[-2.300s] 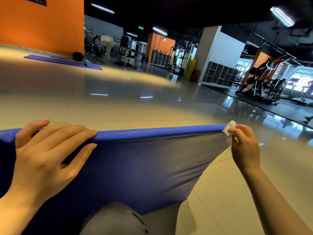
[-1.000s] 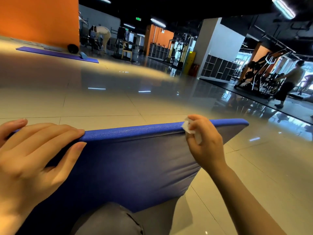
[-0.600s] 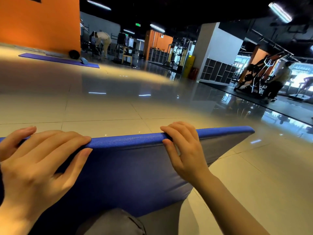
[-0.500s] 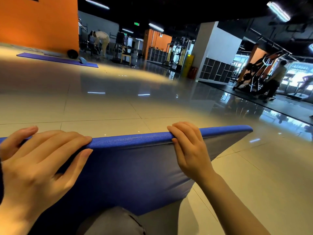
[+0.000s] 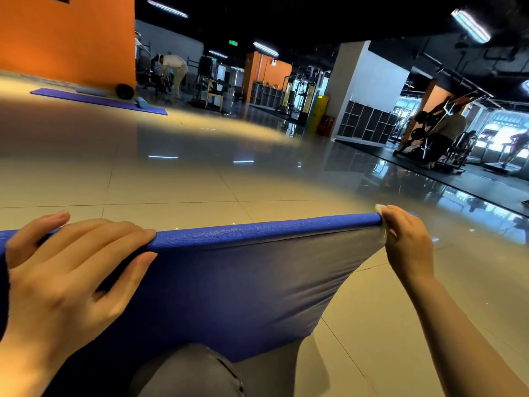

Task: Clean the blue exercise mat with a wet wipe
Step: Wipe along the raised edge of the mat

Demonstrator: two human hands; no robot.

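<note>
Left hand [image 5: 65, 270] draped over mat [image 5: 229, 282] top edge, fingers laid long across it, thumb behind. Right hand [image 5: 406, 242] at far right corner of same edge, pinching wipe [image 5: 382, 224] against it, white folds peeking above and below fingers. Hands well apart. Mat stood on edge over grey-clad knee [image 5: 189, 371], blue face toward viewer. Beyond: glossy tiled floor [image 5: 200, 181], purple mat [image 5: 97, 100] by orange wall [image 5: 65, 38], gym machines [image 5: 435, 141] and figures far off.
</note>
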